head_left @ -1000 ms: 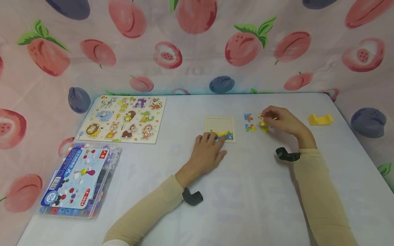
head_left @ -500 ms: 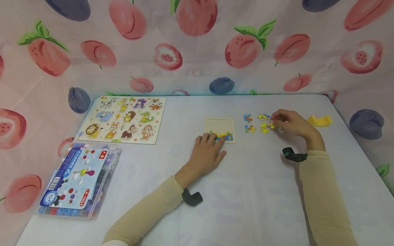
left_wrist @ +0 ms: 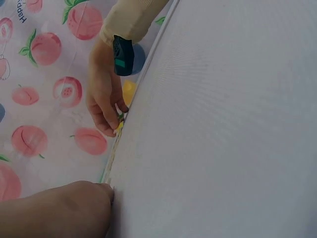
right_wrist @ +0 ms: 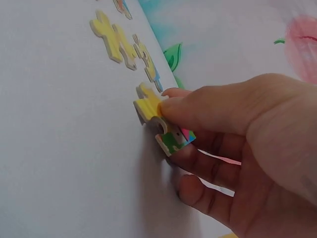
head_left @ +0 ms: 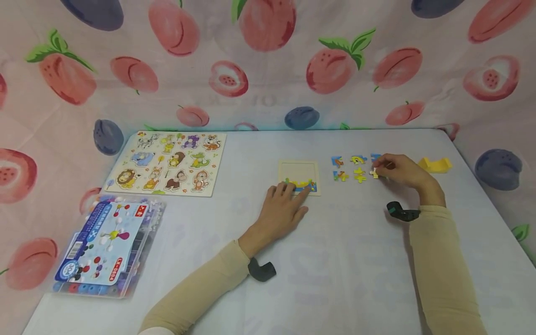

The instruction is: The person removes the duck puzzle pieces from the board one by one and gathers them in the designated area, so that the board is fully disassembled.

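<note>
My left hand [head_left: 279, 211] lies with spread, fairly straight fingers on the lower edge of a small square wooden puzzle tray [head_left: 299, 164]. Fitted jigsaw pieces in yellow and blue [head_left: 307, 184] fill the tray's bottom row, partly hidden by those fingers. To the right of the tray, my right hand [head_left: 398, 172] pinches a jigsaw piece [right_wrist: 148, 106] between thumb and fingers. It is mostly yellow, with green and pink near one end, and is tilted close over the table. Several loose pieces lie beside it, including a yellow one [head_left: 359, 175] and a blue one [head_left: 375, 157].
A yellow curved block [head_left: 435, 164] sits right of my right hand. Back left lies an animal puzzle board [head_left: 176, 163]. A clear plastic box [head_left: 138, 260] with a molecule-model card [head_left: 104, 242] stands at the front left. Fruit-patterned cloth [head_left: 268, 70] hangs behind the table.
My right hand has moved right, away from the yellow pieces, with a jigsaw piece in its fingers. A blue piece now shows beside its fingertips. My left hand stays in place.
</note>
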Available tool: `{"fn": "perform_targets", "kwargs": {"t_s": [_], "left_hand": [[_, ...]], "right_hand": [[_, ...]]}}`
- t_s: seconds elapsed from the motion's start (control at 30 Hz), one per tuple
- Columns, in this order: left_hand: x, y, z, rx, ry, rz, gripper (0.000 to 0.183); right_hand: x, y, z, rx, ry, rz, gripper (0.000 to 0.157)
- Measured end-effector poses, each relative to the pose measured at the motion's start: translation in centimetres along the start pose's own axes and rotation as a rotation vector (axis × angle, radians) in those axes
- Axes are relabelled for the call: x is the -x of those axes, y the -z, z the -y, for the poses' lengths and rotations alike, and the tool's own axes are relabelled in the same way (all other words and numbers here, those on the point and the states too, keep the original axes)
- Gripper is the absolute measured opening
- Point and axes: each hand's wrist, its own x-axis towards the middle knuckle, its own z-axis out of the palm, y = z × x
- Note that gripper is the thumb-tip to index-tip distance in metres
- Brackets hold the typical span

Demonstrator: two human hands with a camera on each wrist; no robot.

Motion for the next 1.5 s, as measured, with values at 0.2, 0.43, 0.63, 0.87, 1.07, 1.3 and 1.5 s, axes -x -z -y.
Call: {"fn": "perform_targets", "kwargs": {"t_s": [0.2, 0.43, 0.63, 0.87, 1.07, 1.3, 1.5], "left_hand": [[0.1, -0.1, -0.3, -0.002, -0.004, 0.003, 0.051], [0.3, 0.0, -1.0, -0.064, -0.026, -0.004, 0.052], [0.6, 0.1, -1.3, -0.083, -0.040, -0.015, 0.050], [1.2, -0.1, -1.8, -0.067, -0.023, 0.020, 0.057], [1.2, 0.0, -1.8, -0.071, -0.028, 0.033, 0.062], [1.2, 0.2, -1.8, -0.085, -0.039, 0.045, 0.064], [1.4, 0.3, -1.9, -0.084, -0.035, 0.099, 0.063]], "right_hand": [[0.1, 0.0, 0.0, 0.030, -0.005, 0.000, 0.028], [0.0, -0.2, 0.3, 0.041, -0.021, -0.024, 0.024], [0.0, -0.3, 0.8, 0.051, -0.013, -0.044, 0.027], [-1.2, -2.4, 4.4, -0.020, 0.185, -0.074, 0.023], [-2.8, -5.2, 8.9, -0.080, 0.415, 0.033, 0.023], [-4.7, -8.6, 12.4, -0.039, 0.525, 0.191, 0.027], [-5.2, -9.6, 14.0, -0.021, 0.500, 0.234, 0.027]]}}
